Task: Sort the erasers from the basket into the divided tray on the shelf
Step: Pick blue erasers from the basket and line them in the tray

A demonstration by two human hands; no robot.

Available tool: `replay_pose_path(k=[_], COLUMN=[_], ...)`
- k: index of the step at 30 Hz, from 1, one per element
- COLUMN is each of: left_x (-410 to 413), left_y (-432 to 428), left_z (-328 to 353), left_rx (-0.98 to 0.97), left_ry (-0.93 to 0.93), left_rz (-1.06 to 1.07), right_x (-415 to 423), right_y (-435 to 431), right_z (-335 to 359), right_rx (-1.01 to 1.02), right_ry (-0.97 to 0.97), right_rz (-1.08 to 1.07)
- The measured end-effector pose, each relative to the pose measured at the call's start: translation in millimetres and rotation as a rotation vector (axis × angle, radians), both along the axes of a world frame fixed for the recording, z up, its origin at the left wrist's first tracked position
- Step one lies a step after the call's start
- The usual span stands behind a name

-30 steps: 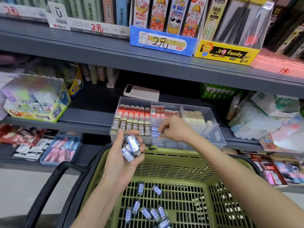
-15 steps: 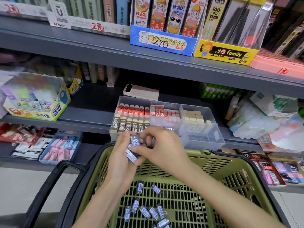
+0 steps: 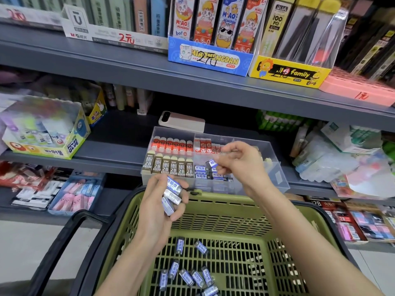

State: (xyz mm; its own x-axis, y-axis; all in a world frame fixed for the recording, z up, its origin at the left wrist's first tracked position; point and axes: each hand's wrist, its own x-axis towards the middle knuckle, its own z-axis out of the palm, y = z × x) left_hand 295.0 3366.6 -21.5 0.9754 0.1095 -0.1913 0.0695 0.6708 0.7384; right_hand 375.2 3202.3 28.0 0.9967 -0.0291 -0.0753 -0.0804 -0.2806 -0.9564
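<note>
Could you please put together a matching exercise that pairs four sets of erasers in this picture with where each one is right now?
Things:
1. brown 2B erasers
2. single blue eraser
3. bunch of blue erasers
4. loose blue erasers

Places:
A. lying on the floor of the green basket
B. pinched in the right hand above the divided tray
C. standing in the tray's front left compartment
D. gripped in the left hand

Pairs: 1-C, 2-B, 3-D, 4-A.
</note>
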Motion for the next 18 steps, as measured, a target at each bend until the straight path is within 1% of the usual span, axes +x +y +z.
replay_pose_path(k=[2, 4, 8, 11, 15, 16, 18], left_x=[-1, -1, -2, -2, -2, -2, -3], left_y=[0, -1, 0, 1, 1, 1, 2], left_z=[0, 0, 2, 2, 2, 2, 2], left_rx=[-0.02, -0.022, 0.042, 0.076, 0.048, 0.044, 0.046], left_ry=[0.005, -0.008, 0.002, 0.005, 0.025, 0.026, 0.029], left_rz=[0.013, 0.012, -0.02, -0.071, -0.08, -0.086, -0.093], right_x=[10, 15, 23, 23, 26, 28, 31], right_y=[1, 5, 17, 19, 20, 21, 21], right_z=[-14, -27, -36, -36, -35, -34, -32], right_rx=[-0.094, -0.169, -0.346, -0.623, -0.893, -0.94, -0.951], right_ry=[0.051, 0.074, 0.021, -0.062, -0.051, -0.033, 0.017], right_rz=[-0.048, -0.052, -0.008, 0.05, 0.145, 0.161, 0.194])
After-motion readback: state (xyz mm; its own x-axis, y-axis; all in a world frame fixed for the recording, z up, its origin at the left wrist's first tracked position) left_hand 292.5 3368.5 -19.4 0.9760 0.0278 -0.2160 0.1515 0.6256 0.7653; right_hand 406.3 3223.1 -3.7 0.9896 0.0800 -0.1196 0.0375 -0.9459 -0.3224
